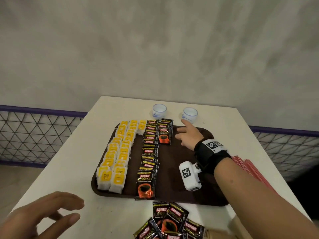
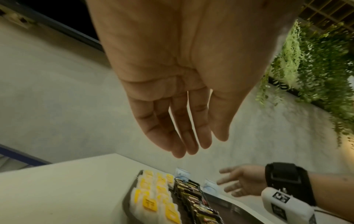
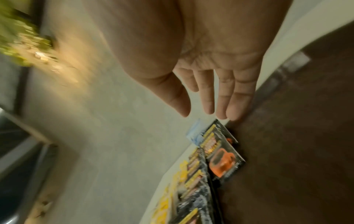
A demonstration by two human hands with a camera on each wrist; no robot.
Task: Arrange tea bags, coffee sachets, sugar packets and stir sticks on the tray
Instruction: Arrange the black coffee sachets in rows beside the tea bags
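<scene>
A dark brown tray [image 1: 181, 169] lies on the white table. Yellow-tagged tea bags [image 1: 119, 152] fill two rows along its left side. Black coffee sachets [image 1: 149, 157] form a long row beside them, with a short second row [image 1: 164, 133] at the far end. My right hand [image 1: 187, 135] hovers open over the tray's far right part, just right of that short row, fingers spread and empty. My left hand [image 1: 51, 211] floats open and empty above the table's near left corner. Loose coffee sachets [image 1: 170, 221] lie piled at the near edge.
Two small white cups [image 1: 159, 110] [image 1: 189, 114] stand behind the tray. Red stir sticks [image 1: 248, 169] lie in a bundle right of the tray, under my forearm. A pale wooden box corner [image 1: 241, 225] shows at the near right. A wire fence runs behind the table.
</scene>
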